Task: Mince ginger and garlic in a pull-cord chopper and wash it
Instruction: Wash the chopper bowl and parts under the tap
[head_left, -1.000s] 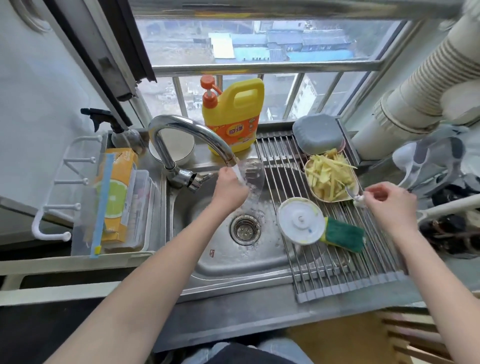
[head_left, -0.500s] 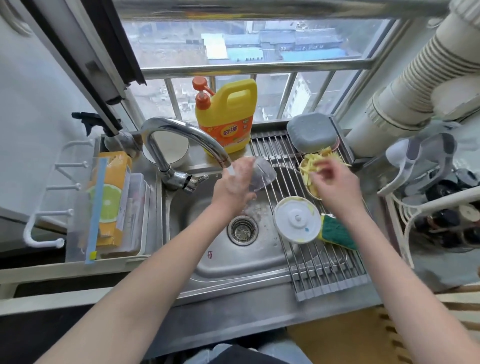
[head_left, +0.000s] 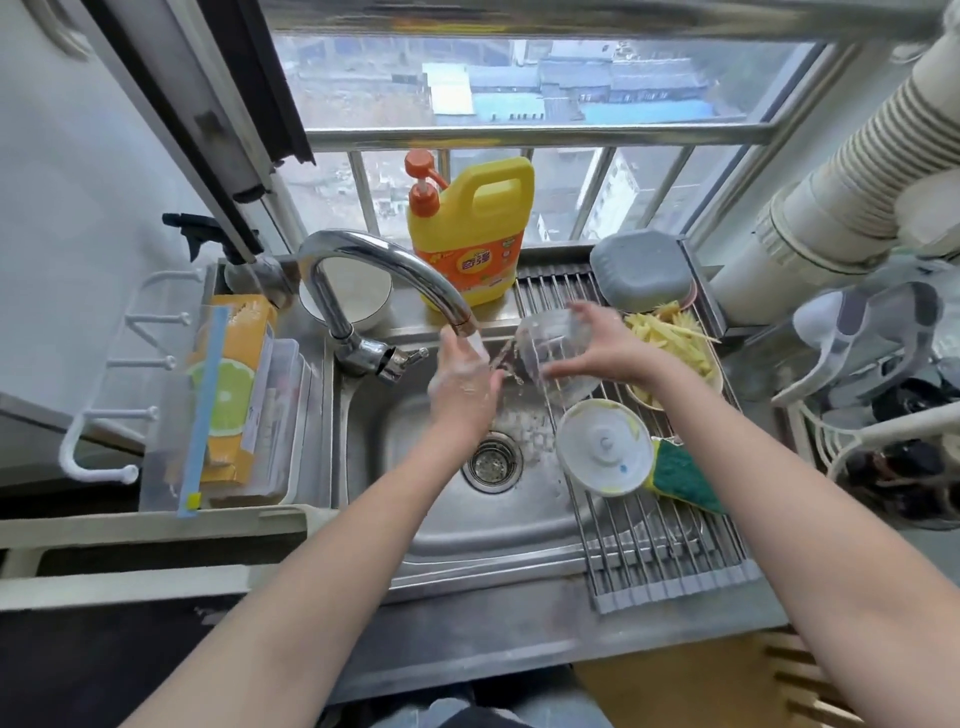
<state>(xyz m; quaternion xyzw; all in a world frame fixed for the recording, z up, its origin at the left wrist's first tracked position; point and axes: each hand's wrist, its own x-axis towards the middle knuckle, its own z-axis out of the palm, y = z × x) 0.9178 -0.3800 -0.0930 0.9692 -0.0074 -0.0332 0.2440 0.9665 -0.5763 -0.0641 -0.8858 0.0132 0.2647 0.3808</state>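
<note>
Washing stage under way; mincing judged done, no ginger or garlic visible in chopper parts. Clear chopper bowl (head_left: 558, 358) held over sink (head_left: 467, 535) right edge, beside faucet (head_left: 395, 275) stream. Right hand (head_left: 597, 348) fingers curled round bowl. Left hand (head_left: 462, 384) soapy under running water, fingers relaxed, holding nothing. Chopper lid (head_left: 605, 447) lying on drying rack (head_left: 670, 551), touching green sponge (head_left: 685, 478); rinse state unclear. Bowl tipped on side, axis roughly horizontal; mouth direction hard to tell. Left: finish rinse, lid, draining.
</note>
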